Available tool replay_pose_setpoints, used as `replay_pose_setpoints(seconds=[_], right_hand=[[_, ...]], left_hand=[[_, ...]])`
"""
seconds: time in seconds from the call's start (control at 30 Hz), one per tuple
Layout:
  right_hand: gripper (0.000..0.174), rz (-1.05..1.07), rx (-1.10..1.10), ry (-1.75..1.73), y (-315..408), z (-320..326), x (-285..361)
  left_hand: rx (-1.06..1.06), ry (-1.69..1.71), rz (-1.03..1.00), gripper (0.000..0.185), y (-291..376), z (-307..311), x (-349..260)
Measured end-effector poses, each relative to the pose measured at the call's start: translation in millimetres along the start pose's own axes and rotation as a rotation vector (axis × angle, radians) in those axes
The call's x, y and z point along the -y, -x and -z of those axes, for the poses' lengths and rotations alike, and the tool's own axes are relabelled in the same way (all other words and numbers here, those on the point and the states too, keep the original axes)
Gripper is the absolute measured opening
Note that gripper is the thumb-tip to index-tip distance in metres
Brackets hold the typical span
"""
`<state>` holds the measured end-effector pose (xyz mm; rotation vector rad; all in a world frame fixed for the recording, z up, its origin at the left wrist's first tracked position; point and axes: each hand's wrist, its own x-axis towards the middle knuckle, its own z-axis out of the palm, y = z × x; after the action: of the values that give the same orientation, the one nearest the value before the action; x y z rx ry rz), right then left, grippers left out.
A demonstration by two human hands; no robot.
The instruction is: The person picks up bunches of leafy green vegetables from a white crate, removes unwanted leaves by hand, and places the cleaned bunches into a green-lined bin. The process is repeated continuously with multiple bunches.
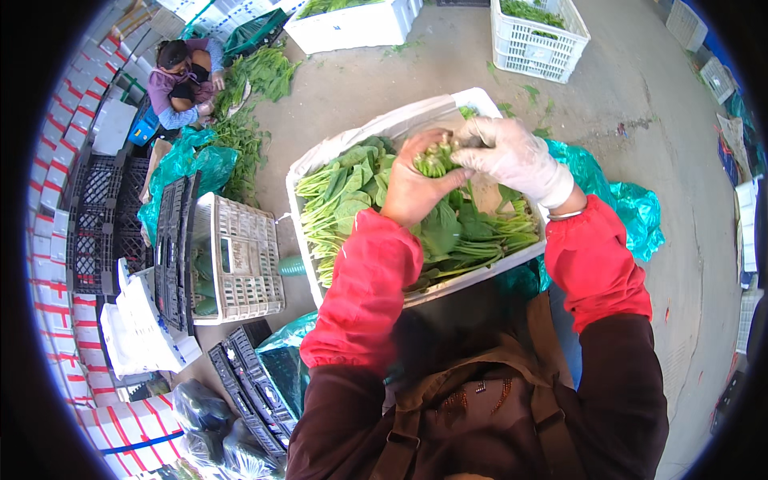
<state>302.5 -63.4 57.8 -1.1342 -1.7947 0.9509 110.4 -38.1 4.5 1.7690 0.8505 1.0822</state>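
Observation:
My bare left hand (414, 177) grips a bunch of leafy greens (433, 161) with the cut stem ends up, above a white foam box (474, 292). My gloved right hand (510, 153) has its thumb and fingertips at the stem ends; whether anything is pinched between them cannot be told. In the box lie leafy greens with pale green stems (327, 204), stacked along the left side and the near side. A pale liner covers the box's far rim. The leaves of the held bunch are partly hidden by my left hand.
A white plastic crate (249, 258) with green vegetables stands left of the box. Green plastic film (636, 222) lies at the right. Farther off are a crate of greens (537, 51) and a foam box (354, 27). A person (183, 78) squats beside piled greens (264, 75).

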Motion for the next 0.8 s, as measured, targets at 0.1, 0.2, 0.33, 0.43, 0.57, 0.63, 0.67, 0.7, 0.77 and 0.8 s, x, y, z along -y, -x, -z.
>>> replay_pose_setpoints(seconds=[0.1,0.2,0.33,0.43,0.57,0.63,0.67,0.7,0.77,0.8], right_hand=[[0.028,0.111,-0.082,0.058,3.6,-4.8,-6.1],[0.026,-0.031,-0.125,-0.175,14.3,-4.9,-27.6],[0.024,-0.185,0.161,0.275,51.1,-5.8,-68.1],[0.029,-0.223,0.609,0.756,107.5,-45.5,-95.0],[0.024,0.126,0.400,0.731,149.4,-66.1,-113.9],[0.023,0.102,0.349,0.773,142.5,-63.8,-115.3],[0.024,0.021,0.378,0.731,134.6,-62.6,-113.1],[0.024,-0.014,0.359,0.682,127.6,-62.2,-107.8],[0.028,-0.061,0.305,0.524,112.5,-61.8,-91.8],[0.026,-0.130,0.335,0.429,101.5,-61.1,-83.9]], left_hand=[[-0.017,0.220,0.040,0.040,6.6,-4.3,-2.2],[-0.053,0.329,0.231,0.024,3.3,16.1,3.4],[-0.360,0.688,0.242,0.023,-4.8,97.6,17.6],[-0.534,1.036,0.168,0.030,1.0,149.2,28.0],[-0.686,1.143,0.052,0.031,10.4,170.3,26.7],[-0.694,1.148,-0.029,0.034,8.5,165.1,24.1],[-0.704,1.116,-0.002,0.035,7.7,162.8,21.8],[-0.690,1.098,-0.006,0.036,6.7,158.9,19.2],[-0.665,1.004,-0.012,0.037,5.5,154.0,10.3],[-0.652,0.926,-0.007,0.037,5.7,151.8,5.0]])
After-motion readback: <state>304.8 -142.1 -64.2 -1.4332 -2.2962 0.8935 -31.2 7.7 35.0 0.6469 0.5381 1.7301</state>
